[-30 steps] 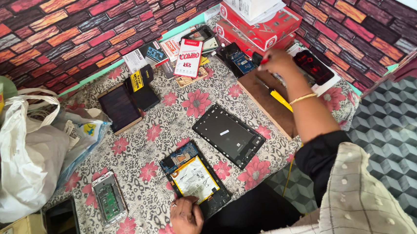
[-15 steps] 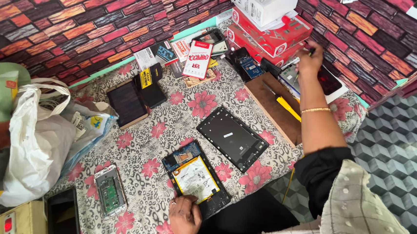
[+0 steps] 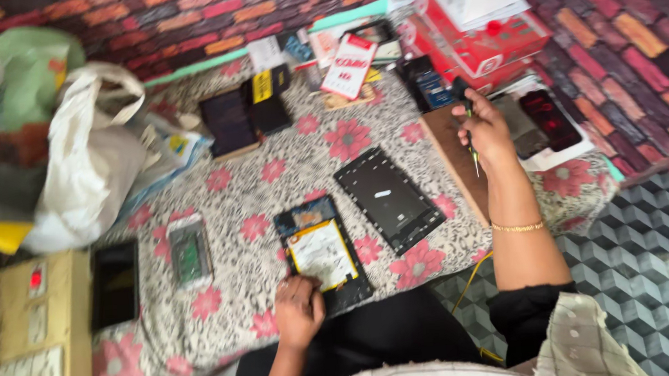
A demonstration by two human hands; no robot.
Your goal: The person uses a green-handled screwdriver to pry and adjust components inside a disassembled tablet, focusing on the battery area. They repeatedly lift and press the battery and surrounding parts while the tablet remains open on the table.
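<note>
My left hand (image 3: 298, 311) rests on the near edge of an opened phone (image 3: 322, 252), whose white battery and circuit board face up on the floral cloth (image 3: 294, 175). My right hand (image 3: 485, 129) is raised above a brown board (image 3: 458, 160) at the right and grips a thin screwdriver (image 3: 472, 151), tip pointing down. The phone's black back cover (image 3: 389, 199) lies between the two hands.
Red and white boxes (image 3: 488, 20) are stacked at the far right, with dark phones (image 3: 549, 118) beside them. Small packets and black parts (image 3: 266, 102) line the back. A white bag (image 3: 82, 166) sits at the left, a yellowish switchboard (image 3: 23, 335) at the near left.
My right hand has come back from the boxes at the far right towards me, now holding the screwdriver. The left hand has stayed on the opened phone.
</note>
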